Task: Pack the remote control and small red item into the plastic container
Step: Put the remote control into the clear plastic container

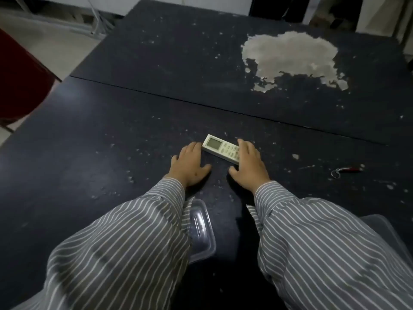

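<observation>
A white remote control (220, 148) with a small screen lies flat on the dark table, angled from upper left to lower right. My left hand (190, 165) rests palm down just left of it, fingers apart, holding nothing. My right hand (248, 164) lies palm down over the remote's lower right end, fingers spread across it, not closed around it. A small red item with a metal key ring (345, 171) lies on the table far to the right. A clear plastic piece (202, 229) shows under my left sleeve; another clear plastic piece (377, 227) shows under my right sleeve.
The dark table (111, 153) is scuffed, with a large pale worn patch (290, 57) at the far right and a seam running across it. A red chair (20, 81) stands off the table's left edge. My striped sleeves cover the near table.
</observation>
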